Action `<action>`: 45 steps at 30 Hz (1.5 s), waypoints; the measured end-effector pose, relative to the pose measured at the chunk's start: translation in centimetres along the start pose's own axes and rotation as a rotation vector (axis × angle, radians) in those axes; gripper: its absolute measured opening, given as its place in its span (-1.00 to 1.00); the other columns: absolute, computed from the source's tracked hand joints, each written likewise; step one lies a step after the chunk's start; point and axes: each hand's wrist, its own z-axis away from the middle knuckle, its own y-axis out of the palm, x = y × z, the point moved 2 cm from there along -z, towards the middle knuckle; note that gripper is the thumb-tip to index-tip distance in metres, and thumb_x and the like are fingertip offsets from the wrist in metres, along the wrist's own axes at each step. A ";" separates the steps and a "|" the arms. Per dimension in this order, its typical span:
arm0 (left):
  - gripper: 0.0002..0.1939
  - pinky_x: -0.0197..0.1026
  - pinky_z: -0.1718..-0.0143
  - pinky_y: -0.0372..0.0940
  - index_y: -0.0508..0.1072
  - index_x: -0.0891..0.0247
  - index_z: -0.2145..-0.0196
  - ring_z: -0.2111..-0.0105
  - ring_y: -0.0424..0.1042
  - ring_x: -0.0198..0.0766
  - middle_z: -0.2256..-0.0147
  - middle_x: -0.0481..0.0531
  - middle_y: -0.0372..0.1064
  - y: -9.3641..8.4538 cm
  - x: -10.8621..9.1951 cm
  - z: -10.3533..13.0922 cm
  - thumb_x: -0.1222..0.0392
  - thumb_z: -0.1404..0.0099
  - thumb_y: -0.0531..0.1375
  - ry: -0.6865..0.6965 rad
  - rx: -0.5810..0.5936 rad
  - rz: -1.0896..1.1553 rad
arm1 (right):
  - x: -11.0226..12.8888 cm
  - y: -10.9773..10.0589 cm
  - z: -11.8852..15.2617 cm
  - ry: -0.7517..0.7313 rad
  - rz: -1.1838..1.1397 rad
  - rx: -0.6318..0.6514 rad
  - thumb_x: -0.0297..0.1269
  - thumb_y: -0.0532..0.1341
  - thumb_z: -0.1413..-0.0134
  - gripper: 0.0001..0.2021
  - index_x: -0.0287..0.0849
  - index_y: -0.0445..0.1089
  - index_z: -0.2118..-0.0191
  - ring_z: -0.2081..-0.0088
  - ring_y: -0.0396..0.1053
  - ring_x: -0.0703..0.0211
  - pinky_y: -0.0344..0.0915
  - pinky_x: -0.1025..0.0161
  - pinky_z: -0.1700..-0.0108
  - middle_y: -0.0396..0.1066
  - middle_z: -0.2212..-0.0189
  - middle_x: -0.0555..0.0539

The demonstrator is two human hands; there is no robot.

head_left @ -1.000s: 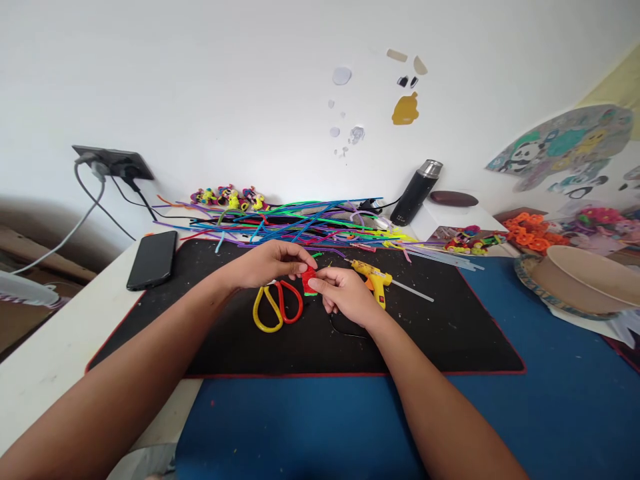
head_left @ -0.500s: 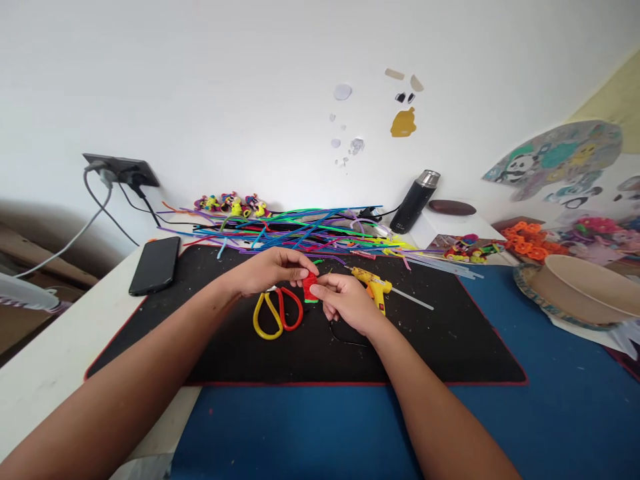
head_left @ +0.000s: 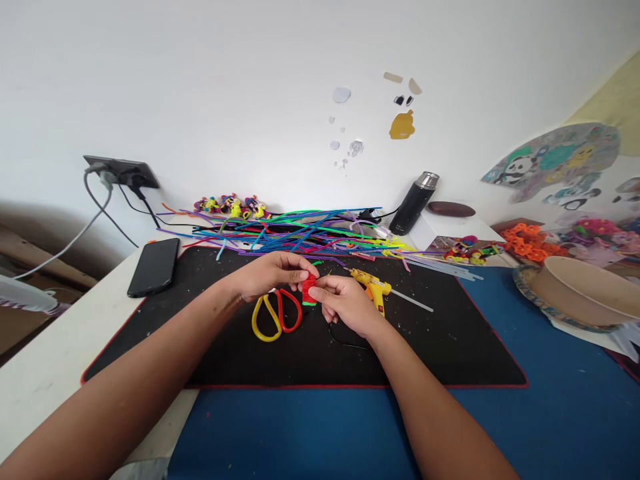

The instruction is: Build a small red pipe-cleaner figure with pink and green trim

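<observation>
A small red piece with a green lower edge (head_left: 309,293) is pinched between both hands above the black mat (head_left: 300,360). My left hand (head_left: 275,273) grips its upper left side with thumb and fingers. My right hand (head_left: 347,303) has its thumb on the front of the piece, from the right. Scissors with one yellow and one red handle (head_left: 267,319) lie just left of the piece, their blades hidden by my left hand. A yellow glue gun (head_left: 373,285) with a clear stick in its back rests right behind my right hand.
Many coloured pipe cleaners (head_left: 300,230) lie along the wall, with small colourful figures (head_left: 235,205) behind. A phone (head_left: 154,267) is at left. A black flask (head_left: 415,203) leans at back right; a beige bowl (head_left: 590,290) stands at far right.
Both hands still hold the red piece, with barely any finger movement. The view has shifted very slightly.
</observation>
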 end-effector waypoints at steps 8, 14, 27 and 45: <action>-0.63 -0.26 0.29 0.33 0.65 0.32 0.20 0.38 0.44 -0.30 0.34 0.05 0.54 -0.2 0.3 0.0 -0.01 -0.15 0.50 -0.018 0.020 0.020 | -0.1 0.0 0.0 -0.003 0.012 0.016 0.11 0.37 -0.15 -0.59 -0.19 0.55 0.16 0.65 0.27 0.30 0.15 0.35 0.59 0.27 0.69 0.14; -0.63 -0.26 0.30 0.35 0.65 0.31 0.19 0.37 0.47 -0.27 0.33 0.08 0.56 -0.2 0.3 0.1 -0.01 -0.17 0.49 -0.034 0.033 0.003 | -0.3 0.0 0.0 0.008 0.019 0.026 0.08 0.36 -0.17 -0.61 -0.19 0.55 0.15 0.65 0.27 0.30 0.15 0.35 0.58 0.29 0.69 0.14; -0.65 -0.27 0.34 0.30 0.67 0.29 0.11 0.33 0.49 -0.23 0.25 0.10 0.62 -0.7 -0.9 0.6 -0.03 -0.29 0.37 -0.004 0.076 -0.283 | -0.2 0.2 -0.1 0.033 0.069 0.049 0.05 0.35 -0.18 -0.64 -0.19 0.53 0.16 0.66 0.25 0.30 0.16 0.35 0.58 0.28 0.71 0.15; -0.61 -0.24 0.37 0.26 0.66 0.27 0.27 0.43 0.36 -0.28 0.38 0.02 0.52 -1.8 -0.7 0.0 -0.12 -0.13 0.43 0.060 -0.195 -0.217 | -1.0 0.0 -0.3 -0.002 0.233 -0.012 0.01 0.28 -0.28 -0.69 -0.18 0.52 0.20 0.67 0.22 0.29 0.18 0.32 0.50 0.29 0.72 0.13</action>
